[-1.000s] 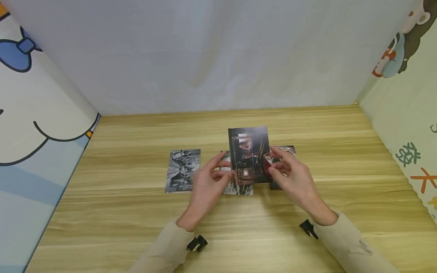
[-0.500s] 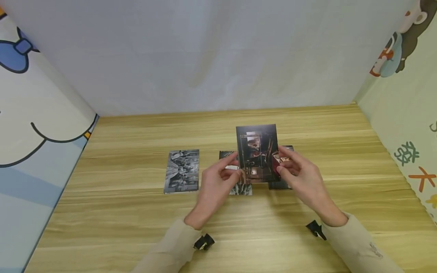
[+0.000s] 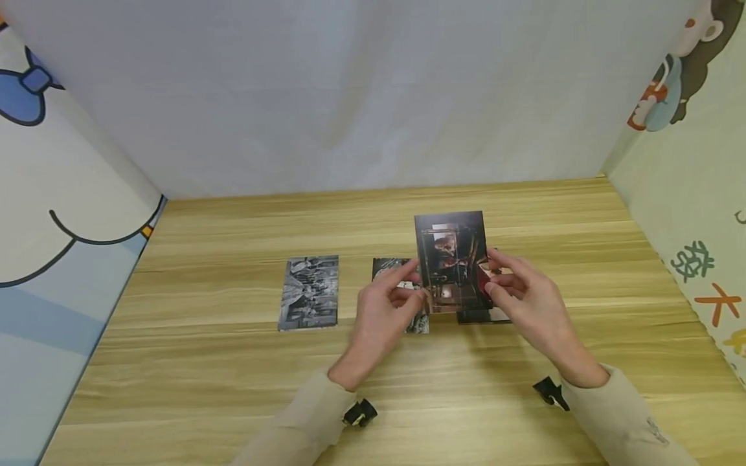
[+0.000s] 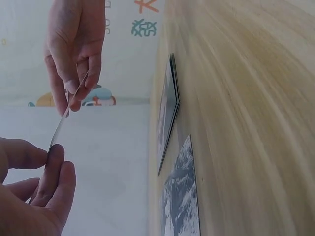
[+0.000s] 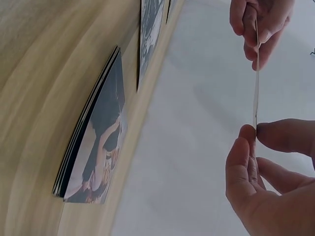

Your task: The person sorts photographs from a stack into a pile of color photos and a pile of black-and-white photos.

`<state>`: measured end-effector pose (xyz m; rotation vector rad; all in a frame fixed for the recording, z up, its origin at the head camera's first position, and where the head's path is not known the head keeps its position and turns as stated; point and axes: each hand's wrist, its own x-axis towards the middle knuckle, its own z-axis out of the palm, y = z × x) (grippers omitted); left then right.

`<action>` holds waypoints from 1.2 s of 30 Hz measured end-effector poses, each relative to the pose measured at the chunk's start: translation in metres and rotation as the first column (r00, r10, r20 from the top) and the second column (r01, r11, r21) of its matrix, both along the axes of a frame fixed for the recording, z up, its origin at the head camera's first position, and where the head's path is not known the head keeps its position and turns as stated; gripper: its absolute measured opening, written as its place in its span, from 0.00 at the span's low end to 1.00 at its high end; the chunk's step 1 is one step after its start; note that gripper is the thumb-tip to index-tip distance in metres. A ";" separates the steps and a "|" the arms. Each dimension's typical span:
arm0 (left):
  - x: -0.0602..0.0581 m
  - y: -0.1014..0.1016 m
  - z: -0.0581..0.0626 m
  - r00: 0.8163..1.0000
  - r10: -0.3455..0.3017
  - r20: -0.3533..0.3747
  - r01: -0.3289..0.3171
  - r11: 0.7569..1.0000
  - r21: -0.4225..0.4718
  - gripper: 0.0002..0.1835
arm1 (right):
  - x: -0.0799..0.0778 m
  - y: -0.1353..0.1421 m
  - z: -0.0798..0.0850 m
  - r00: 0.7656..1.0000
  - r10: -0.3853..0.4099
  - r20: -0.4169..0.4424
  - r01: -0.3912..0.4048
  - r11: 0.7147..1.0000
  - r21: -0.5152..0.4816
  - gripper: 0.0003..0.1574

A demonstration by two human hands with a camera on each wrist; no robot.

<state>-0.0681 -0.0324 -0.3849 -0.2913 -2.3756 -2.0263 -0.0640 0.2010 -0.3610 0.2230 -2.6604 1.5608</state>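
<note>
A dark, glossy photo card [image 3: 457,259] is held up above the table, its picture facing the head camera. My left hand [image 3: 384,310] pinches its left edge between thumb and fingers. On the opposite edge, my right hand [image 3: 533,304] pinches it the same way. Both wrist views show the card edge-on, thin and slightly bent. Below and behind it lies a small stack of colour photo cards [image 5: 101,137], mostly hidden in the head view. A black-and-white card [image 4: 181,191] lies left of that stack, partly covered by my left hand in the head view.
Farther left, another black-and-white photo card [image 3: 309,292] lies flat on the wood-grain table [image 3: 210,388]. A pale cloth wall [image 3: 373,97] rises behind the table's back edge. Printed cartoon panels stand on both sides. A black clip-like piece [image 3: 360,412] sits by the left cuff.
Both hands have carried the dark photo card to the right, from over the middle card to over the right-hand stack. The grip on it looks the same, and the cards on the table stay put.
</note>
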 end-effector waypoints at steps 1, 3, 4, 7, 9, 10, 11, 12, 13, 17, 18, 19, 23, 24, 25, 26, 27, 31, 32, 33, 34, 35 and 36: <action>0.000 0.001 0.000 1.000 -0.001 -0.001 0.001 1.000 -0.001 0.30 | 0.000 0.001 0.000 1.000 -0.002 -0.003 0.002 1.000 -0.001 0.34; -0.001 0.004 -0.001 1.000 -0.004 -0.006 0.004 1.000 -0.001 0.30 | 0.000 0.004 0.000 1.000 -0.003 0.001 0.003 1.000 0.003 0.34; -0.001 0.006 -0.001 1.000 -0.005 -0.009 0.005 1.000 -0.003 0.30 | 0.000 0.005 0.000 1.000 -0.005 0.003 0.005 1.000 0.009 0.34; -0.001 0.009 -0.003 1.000 -0.008 -0.018 0.008 1.000 0.003 0.29 | 0.000 0.008 0.000 1.000 -0.005 0.007 0.004 1.000 0.013 0.33; -0.001 0.012 -0.003 1.000 -0.011 -0.021 0.011 1.000 0.001 0.29 | -0.001 0.010 0.000 1.000 -0.004 0.003 0.004 1.000 0.007 0.33; -0.001 0.013 -0.003 1.000 -0.012 -0.023 0.012 1.000 -0.003 0.29 | -0.001 0.011 -0.001 1.000 -0.005 0.000 0.005 1.000 0.006 0.33; -0.001 0.014 -0.003 1.000 -0.015 -0.026 0.015 1.000 -0.005 0.29 | -0.001 0.012 -0.001 1.000 -0.005 -0.004 0.005 1.000 0.004 0.33; -0.001 0.014 -0.003 0.999 -0.016 -0.033 0.015 1.000 -0.011 0.29 | -0.001 0.013 -0.001 1.000 -0.006 -0.009 0.006 1.000 0.004 0.33; -0.001 0.015 -0.003 0.999 -0.015 -0.036 0.015 1.000 -0.017 0.29 | -0.001 0.014 -0.001 1.000 -0.007 -0.013 0.007 1.000 0.005 0.33; -0.002 0.018 -0.004 0.998 -0.008 -0.062 0.005 0.999 -0.052 0.28 | -0.001 0.017 -0.002 1.000 -0.009 -0.024 0.010 1.000 0.021 0.34; -0.002 0.019 -0.004 0.998 -0.007 -0.065 0.003 0.998 -0.057 0.28 | -0.001 0.018 -0.003 1.000 -0.012 -0.025 0.012 1.000 0.022 0.33; -0.002 0.020 -0.004 0.998 -0.009 -0.065 0.005 0.998 -0.059 0.28 | -0.001 0.019 -0.003 1.000 -0.015 -0.025 0.016 1.000 0.024 0.33; -0.003 0.024 -0.006 0.998 -0.019 -0.065 0.015 0.998 -0.059 0.28 | -0.001 0.023 -0.003 0.999 -0.029 -0.024 0.030 0.999 0.033 0.33; -0.003 0.025 -0.006 0.998 -0.022 -0.063 0.018 0.998 -0.060 0.28 | -0.001 0.024 -0.004 0.999 -0.033 -0.026 0.034 0.999 0.033 0.33; -0.003 0.026 -0.006 0.998 -0.024 -0.061 0.020 0.998 -0.063 0.28 | -0.001 0.025 -0.004 0.999 -0.036 -0.027 0.037 0.999 0.033 0.33; -0.003 0.027 -0.007 0.998 -0.025 -0.057 0.021 0.998 -0.065 0.28 | -0.001 0.026 -0.005 0.999 -0.039 -0.027 0.040 0.999 0.031 0.33; -0.003 0.028 -0.007 0.998 -0.027 -0.048 0.024 0.997 -0.069 0.28 | -0.001 0.027 -0.006 0.999 -0.042 -0.027 0.043 0.999 0.029 0.33; -0.003 0.031 -0.007 0.999 -0.043 -0.034 0.040 0.997 -0.072 0.28 | -0.002 0.030 -0.008 0.998 -0.054 -0.031 0.055 0.998 0.036 0.33; -0.004 0.032 -0.007 0.998 -0.048 -0.032 0.045 0.997 -0.069 0.28 | -0.002 0.031 -0.008 0.998 -0.056 -0.033 0.057 0.997 0.042 0.33; -0.004 0.033 -0.007 0.998 -0.053 -0.033 0.050 0.996 -0.070 0.29 | -0.002 0.031 -0.009 0.998 -0.058 -0.033 0.059 0.997 0.047 0.33; -0.004 0.034 -0.008 0.998 -0.057 -0.036 0.055 0.996 -0.068 0.29 | -0.002 0.032 -0.009 0.998 -0.059 -0.034 0.061 0.997 0.050 0.33; -0.005 0.034 -0.009 0.997 -0.061 -0.036 0.058 0.996 -0.066 0.29 | -0.002 0.033 -0.009 0.998 -0.061 -0.033 0.063 0.997 0.053 0.33; -0.005 0.035 -0.009 0.997 -0.064 -0.038 0.062 0.996 -0.068 0.29 | -0.002 0.033 -0.009 0.997 -0.063 -0.033 0.064 0.996 0.056 0.33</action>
